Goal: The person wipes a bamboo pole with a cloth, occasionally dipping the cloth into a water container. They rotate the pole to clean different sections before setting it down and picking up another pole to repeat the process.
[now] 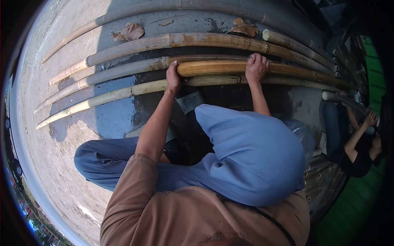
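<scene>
My left hand grips the near end of a split bamboo strip, whose smooth yellow-brown face shows. Farther right along the same strip, my right hand is closed around it. The strip runs on to the right beyond that hand. It lies between a grey-brown bamboo pole and a paler pole nearer my legs. Beyond them lies a thicker pole with a brown patch. No tool shows in either hand.
Two dry leaves lie behind the poles. Another long pole curves along the far side. A co-worker sits at the right, holding a blade-like tool. Bamboo pieces are stacked at the lower right, near a clear plastic container.
</scene>
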### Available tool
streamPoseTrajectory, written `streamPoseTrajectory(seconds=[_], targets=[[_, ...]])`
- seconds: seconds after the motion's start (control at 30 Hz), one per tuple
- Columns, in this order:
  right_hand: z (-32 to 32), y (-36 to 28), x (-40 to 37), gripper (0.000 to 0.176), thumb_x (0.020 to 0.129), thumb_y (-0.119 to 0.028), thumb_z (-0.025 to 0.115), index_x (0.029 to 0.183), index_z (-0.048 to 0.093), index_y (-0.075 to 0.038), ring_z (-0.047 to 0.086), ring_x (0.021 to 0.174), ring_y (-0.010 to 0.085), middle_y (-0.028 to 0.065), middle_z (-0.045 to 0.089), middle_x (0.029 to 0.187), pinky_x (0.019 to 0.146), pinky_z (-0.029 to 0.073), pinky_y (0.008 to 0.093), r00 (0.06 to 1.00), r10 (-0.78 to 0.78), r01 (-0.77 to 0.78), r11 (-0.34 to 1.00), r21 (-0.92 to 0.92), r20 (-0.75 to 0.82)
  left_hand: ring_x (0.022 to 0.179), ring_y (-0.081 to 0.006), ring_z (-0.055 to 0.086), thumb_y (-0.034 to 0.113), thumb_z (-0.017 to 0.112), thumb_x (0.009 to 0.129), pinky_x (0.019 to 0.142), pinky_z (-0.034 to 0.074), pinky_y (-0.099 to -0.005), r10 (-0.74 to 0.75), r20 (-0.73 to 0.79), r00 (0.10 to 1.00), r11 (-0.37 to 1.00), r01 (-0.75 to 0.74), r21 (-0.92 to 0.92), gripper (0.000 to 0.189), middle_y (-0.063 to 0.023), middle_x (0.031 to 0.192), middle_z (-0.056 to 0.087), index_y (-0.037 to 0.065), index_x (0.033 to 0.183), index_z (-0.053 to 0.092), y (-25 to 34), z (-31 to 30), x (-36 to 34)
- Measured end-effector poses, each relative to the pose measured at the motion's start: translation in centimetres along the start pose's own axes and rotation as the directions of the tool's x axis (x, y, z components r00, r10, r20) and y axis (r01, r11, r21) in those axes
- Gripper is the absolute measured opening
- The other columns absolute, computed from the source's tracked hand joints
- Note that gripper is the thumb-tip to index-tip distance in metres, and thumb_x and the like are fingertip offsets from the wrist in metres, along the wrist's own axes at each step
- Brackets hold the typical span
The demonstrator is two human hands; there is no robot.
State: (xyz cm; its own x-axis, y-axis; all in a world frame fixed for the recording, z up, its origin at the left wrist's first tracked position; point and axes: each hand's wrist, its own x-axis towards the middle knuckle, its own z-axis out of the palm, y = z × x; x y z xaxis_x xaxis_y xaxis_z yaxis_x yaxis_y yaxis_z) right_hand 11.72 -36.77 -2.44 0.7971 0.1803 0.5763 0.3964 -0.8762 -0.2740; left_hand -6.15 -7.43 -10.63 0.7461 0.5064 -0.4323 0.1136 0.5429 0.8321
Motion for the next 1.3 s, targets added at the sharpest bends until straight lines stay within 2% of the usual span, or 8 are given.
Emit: streamPoseTrajectory(seconds=[0.1,0.2,0.33,0.6,0.73,0.87,1.17,1.3], targets=[[1.1,-0.7,-0.7,0.006,0.097,-0.015,0.063,0.099,0.067,-0.012,0.056,0.104,0.0402,0.0142,0.06,0.1,0.088,0.047,0.0552,0.997,0.059,-0.061,0.997,-0.043,-0.046,0.083,-0.0189,0.069,0.056,0.05,0.106,0.053,0.055,-0.0349,-0.049,0.047,0.998,0.996,0.052,-0.076,0.049,-0.0053,0.096,0.068,0.011,0.115,0.067,0.2,0.3,-0.4],[1.8,-13.2,-3.1,0.008,0.093,-0.017,0.068,0.093,0.065,-0.009,0.061,0.099,0.0362,0.0136,0.062,0.098,0.088,0.049,0.0518,0.983,-0.169,0.14,0.946,0.293,0.076,0.086,-0.0171,0.069,0.056,0.051,0.105,0.053,0.054,-0.0351,-0.077,0.118,0.99,0.971,0.101,-0.215,0.047,-0.0039,0.1,0.07,0.013,0.116,0.067,-0.3,-0.2,0.9],[2.0,-21.3,-6.1,0.013,0.09,-0.019,0.069,0.097,0.066,-0.008,0.063,0.107,0.0369,0.0138,0.064,0.103,0.104,0.047,0.0503,0.91,-0.408,0.297,0.766,0.571,0.075,0.105,-0.0207,0.065,0.049,0.046,0.111,0.102,0.049,-0.0374,0.024,0.252,0.968,0.945,0.06,-0.322,0.047,-0.0058,0.111,0.07,0.008,0.121,0.066,-1.3,-1.6,1.3],[0.8,1.4,-1.4,0.006,0.095,-0.019,0.067,0.096,0.07,-0.014,0.066,0.105,0.035,0.0075,0.07,0.099,0.106,0.046,0.0578,0.991,0.033,-0.027,0.998,0.051,-0.128,0.108,-0.0246,0.065,0.054,0.049,0.107,0.102,0.049,-0.0396,0.038,0.082,0.996,0.989,-0.025,-0.148,0.054,-0.0094,0.11,0.072,0.005,0.113,0.071,-1.9,-1.6,1.6],[0.9,-7.2,-2.0,0.011,0.095,-0.022,0.066,0.093,0.068,-0.011,0.066,0.102,0.0343,0.0096,0.068,0.096,0.109,0.046,0.058,0.996,0.009,-0.022,0.99,0.138,0.092,0.104,-0.0256,0.065,0.054,0.048,0.108,0.1,0.05,-0.0404,-0.047,0.008,0.999,0.945,0.047,-0.323,0.053,-0.0101,0.106,0.072,0.006,0.107,0.07,1.3,1.8,0.4],[3.5,-22.1,-5.7,0.023,0.096,-0.033,0.065,0.099,0.069,-0.011,0.067,0.109,0.0378,0.0158,0.068,0.103,0.115,0.044,0.0551,0.866,-0.382,0.188,0.846,0.499,0.323,0.104,-0.0285,0.067,0.05,0.045,0.108,0.099,0.052,-0.0438,-0.082,0.031,0.996,0.873,0.087,-0.481,0.048,-0.0105,0.104,0.071,0.007,0.104,0.066,2.1,1.5,-0.5],[-0.3,1.4,0.7,0.011,0.093,-0.023,0.066,0.09,0.072,-0.014,0.065,0.097,0.0343,0.0085,0.07,0.088,0.095,0.047,0.053,0.998,-0.024,0.025,0.999,-0.02,0.053,0.101,-0.0305,0.071,0.035,0.046,0.109,0.098,0.052,-0.0426,0.118,-0.142,0.983,0.882,-0.169,-0.44,0.032,-0.0084,0.096,0.069,0.007,0.102,0.06,-1.4,-0.3,2.6],[1.1,-5.4,-1.0,0.014,0.095,-0.024,0.064,0.092,0.068,-0.011,0.062,0.099,0.0362,0.0123,0.066,0.095,0.102,0.046,0.054,0.987,-0.059,0.045,0.994,0.099,0.149,0.099,-0.0278,0.071,0.036,0.048,0.109,0.095,0.053,-0.0412,0.06,-0.093,0.994,0.889,-0.096,-0.449,0.032,-0.0093,0.099,0.072,0.008,0.102,0.062,-1.2,0.3,2.7]])
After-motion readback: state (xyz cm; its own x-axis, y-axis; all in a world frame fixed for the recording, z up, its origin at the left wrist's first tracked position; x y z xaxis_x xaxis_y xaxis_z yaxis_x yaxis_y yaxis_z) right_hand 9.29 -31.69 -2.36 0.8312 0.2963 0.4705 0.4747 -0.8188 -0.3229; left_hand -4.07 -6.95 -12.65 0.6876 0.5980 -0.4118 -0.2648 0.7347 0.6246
